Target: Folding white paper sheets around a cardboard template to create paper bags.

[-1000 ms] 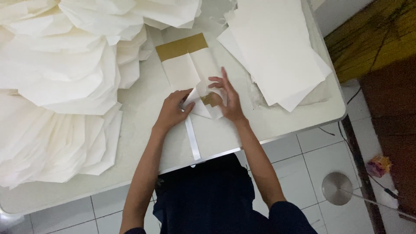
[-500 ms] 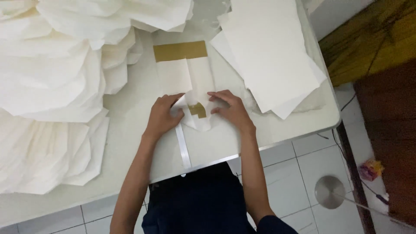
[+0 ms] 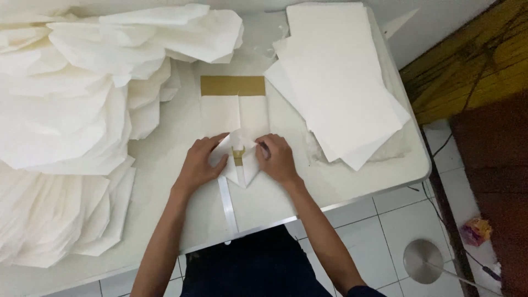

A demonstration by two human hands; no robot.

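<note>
A white paper bag (image 3: 234,118) with a brown band at its far end lies flat on the white table (image 3: 165,159). Its near end is folded into a point with a small brown patch showing. My left hand (image 3: 201,162) presses the left flap of that fold. My right hand (image 3: 278,159) presses the right flap. Both hands lie flat on the paper, fingers pointing inward toward the middle. A narrow white strip (image 3: 227,203) runs from the fold toward the table's near edge.
Large heaps of folded white paper (image 3: 71,126) cover the table's left side. A stack of flat white sheets (image 3: 335,82) lies at the right. On the tiled floor at right stand a round metal lid (image 3: 423,261) and a small colourful packet (image 3: 476,231).
Both hands have drawn closer together over the bag's near end, and the flaps there have been folded inward into a point. The view has shifted slightly.
</note>
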